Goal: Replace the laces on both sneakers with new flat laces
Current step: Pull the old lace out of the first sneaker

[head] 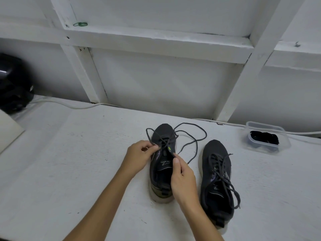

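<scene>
we see a white wall (pixel 165 84) of painted panels and beams behind a white worktop (pixel 69 162), which carries everything else. at the far left edge sits a dark, glossy helmet (pixel 12 84), and a white cable (pixel 69 105) runs along the back of the worktop at the foot of the wall.

two dark sneakers stand side by side with toes pointing to the wall. the right sneaker (pixel 217 180) is fully laced, its dark lace (pixel 224 174) untied and trailing loosely over the tongue and opening. the left sneaker (pixel 161 164) lies just beside it, between our hands, and is only partly laced: its lace (pixel 194 145) crosses the front eyelets and then loops away over the worktop between the two toes.

our left hand (pixel 139 157) is at the left side of that sneaker, thumb and fingers curled and pinching the lace near the upper eyelets. our right hand (pixel 182 180) lies over the sneaker's opening, thumb and forefinger pinched on the other strand of the same lace by the tongue. the hands are near but not touching.

at the far right stands a clear plastic box (pixel 284 136) with a bundle of black laces (pixel 264 137) inside. a small green band (pixel 80 24) rests on a beam up on the wall.
</scene>
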A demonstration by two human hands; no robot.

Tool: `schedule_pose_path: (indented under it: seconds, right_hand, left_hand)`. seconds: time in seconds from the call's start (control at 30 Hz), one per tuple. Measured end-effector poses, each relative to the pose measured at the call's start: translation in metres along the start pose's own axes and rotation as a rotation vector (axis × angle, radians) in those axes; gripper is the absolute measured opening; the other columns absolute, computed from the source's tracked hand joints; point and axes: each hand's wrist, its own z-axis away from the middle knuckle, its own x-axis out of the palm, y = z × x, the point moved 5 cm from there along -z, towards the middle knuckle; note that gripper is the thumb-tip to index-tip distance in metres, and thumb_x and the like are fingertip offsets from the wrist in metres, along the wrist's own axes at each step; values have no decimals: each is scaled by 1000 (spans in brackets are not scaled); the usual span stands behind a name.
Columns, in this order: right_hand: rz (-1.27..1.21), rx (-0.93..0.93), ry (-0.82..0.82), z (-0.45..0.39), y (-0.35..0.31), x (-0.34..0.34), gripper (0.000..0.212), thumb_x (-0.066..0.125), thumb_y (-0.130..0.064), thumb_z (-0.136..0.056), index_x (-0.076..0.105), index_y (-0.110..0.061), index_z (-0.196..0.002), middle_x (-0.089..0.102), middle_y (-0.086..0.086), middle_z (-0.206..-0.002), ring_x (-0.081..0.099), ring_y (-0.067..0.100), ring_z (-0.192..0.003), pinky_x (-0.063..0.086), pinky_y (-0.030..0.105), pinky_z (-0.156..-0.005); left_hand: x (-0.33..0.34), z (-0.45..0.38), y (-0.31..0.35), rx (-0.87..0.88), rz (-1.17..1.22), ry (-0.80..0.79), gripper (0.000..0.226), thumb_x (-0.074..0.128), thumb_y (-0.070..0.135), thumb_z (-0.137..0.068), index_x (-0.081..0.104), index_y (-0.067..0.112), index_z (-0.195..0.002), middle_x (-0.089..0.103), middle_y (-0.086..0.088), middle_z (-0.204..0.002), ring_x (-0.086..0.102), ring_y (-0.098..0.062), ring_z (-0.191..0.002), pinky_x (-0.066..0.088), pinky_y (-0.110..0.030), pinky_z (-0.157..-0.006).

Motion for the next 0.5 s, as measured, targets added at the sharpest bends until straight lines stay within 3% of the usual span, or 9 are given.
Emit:
schedule_pose_path:
  seconds: [0.1,0.13,0.17,0.23,0.3,0.4,0.5]
  right_hand:
    - [9,4,-4,0,0,0,38,39,-34,-109,58,-29,-141,58,-22,-135,47,-5,-130,34,19,-112]
    - [8,7,-5,0,0,0,37,39,-34,-109,58,-30,-141,57,-23,-134,47,-6,-129,33,18,-111]
    - [3,10,-6,0,0,0,37,39,-34,-109,58,-30,-140,57,-24,-133,47,-6,-128,32,16,-109]
    - [-4,5,-1,0,0,0,36,39,-34,-109,59,-31,-139,58,-23,-133,48,-6,-126,33,16,-107]
    - [-15,4,1,0,0,1,35,41,-34,-109,60,-30,-138,60,-22,-132,50,-5,-126,37,19,-109]
    - [-39,15,4,0,2,0,34,44,-35,-107,61,-31,-137,61,-20,-134,50,-3,-128,38,24,-114]
    - [-50,25,1,-1,4,0,33,46,-36,-106,62,-33,-135,60,-23,-132,50,-7,-126,37,15,-107]
  left_hand:
    - [-27,-4,-4,-143,184,370,16,58,41,-98,64,34,-84,69,10,-83,65,-8,-84,53,-27,-74]
    - [-30,-6,-7,-163,209,348,17,56,44,-99,65,34,-87,69,8,-88,65,-11,-89,54,-32,-77]
    - [-26,-6,-6,-156,181,227,20,55,47,-98,67,34,-91,70,7,-93,65,-11,-92,54,-33,-79]
    - [-7,1,-6,-139,103,-83,21,61,53,-94,73,36,-97,71,13,-100,65,-6,-94,53,-25,-78]
    - [8,6,-4,-33,49,-159,10,70,47,-89,75,39,-94,71,22,-99,65,0,-90,49,-14,-76]
    - [2,4,1,15,71,86,11,67,37,-92,73,33,-84,72,18,-86,64,3,-81,45,-8,-69]
    - [-18,3,-7,-153,313,401,14,58,39,-98,65,30,-90,69,10,-89,65,0,-82,49,-25,-72]
